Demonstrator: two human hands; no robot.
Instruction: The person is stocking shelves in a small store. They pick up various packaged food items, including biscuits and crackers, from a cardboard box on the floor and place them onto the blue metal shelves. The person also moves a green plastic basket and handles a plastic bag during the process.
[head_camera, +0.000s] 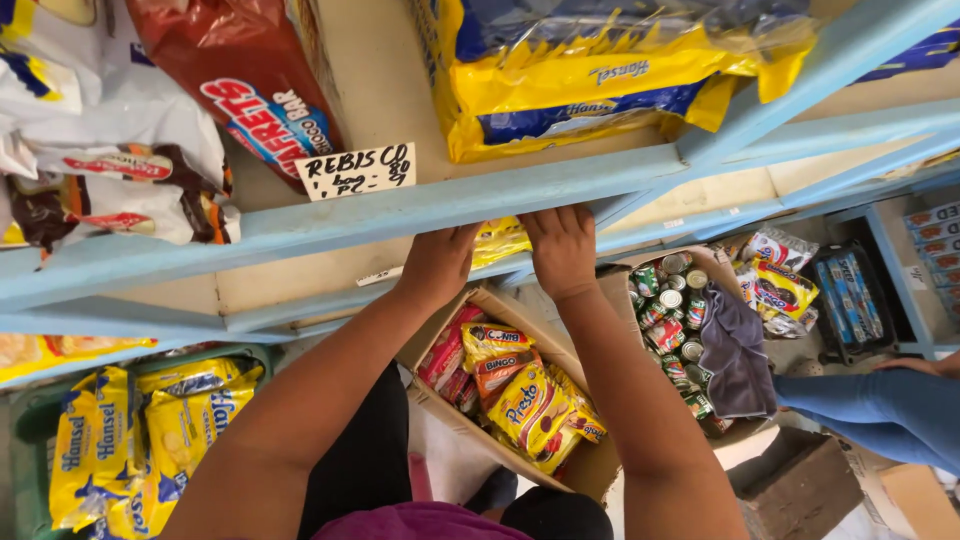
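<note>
Both my arms reach up under a light blue shelf rail (420, 205). My left hand (437, 262) has its fingers hidden behind the rail. My right hand (560, 250) lies flat beside it, fingers stretched out and tips at the rail's edge. Between the two hands sits a yellow snack packet (500, 240), partly hidden by the rail and touching both hands. I cannot see whether either hand grips it. Below my forearms stands an open cardboard box (590, 470) with several yellow, orange and pink snack packets (530, 405).
A box of small tins (672, 318) with a grey cloth (735, 360) stands to the right. A green crate (30, 430) holds yellow packets at lower left. Big snack bags (590, 80) and a handwritten card (355, 170) sit on the upper shelf. Another person's blue-clad limb (880, 410) is at right.
</note>
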